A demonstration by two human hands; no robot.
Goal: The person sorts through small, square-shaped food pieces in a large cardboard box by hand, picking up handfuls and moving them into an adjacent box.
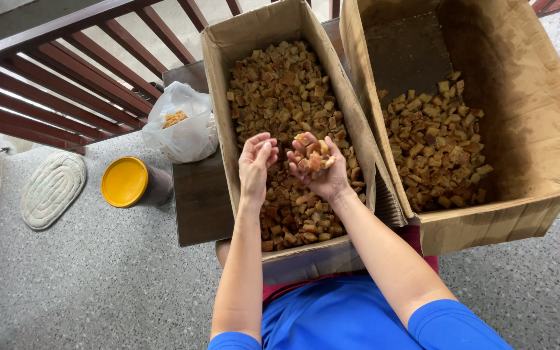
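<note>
The right hand (pixel 319 170) is cupped palm-up around a small heap of toasted bread cubes (pixel 312 155), fingers curled loosely under them. The left hand (pixel 256 163) is held just beside it, open and empty, fingers together and slightly bent, its fingertips nearly touching the right hand's. Both hover over the middle of a long narrow cardboard box (pixel 225 116), which rests across the person's lap and is filled almost to its walls with the same brown cubes. Its near end is partly hidden by the forearms.

Just to the right stands a larger cardboard box (pixel 533 123), touching the narrow one along its side; cubes cover only its near half, and the far floor shows bare, dark-stained card. Its right side is cut off by the picture edge.

Left of the narrow box, a dark tabletop (pixel 199 201) carries a clear plastic bag (pixel 183 126) with some yellowish crumbs inside, hard to make out. On the floor beside the table's left edge stands a tub with a yellow lid (pixel 124 182), and further left an oval mat (pixel 52 189).
</note>
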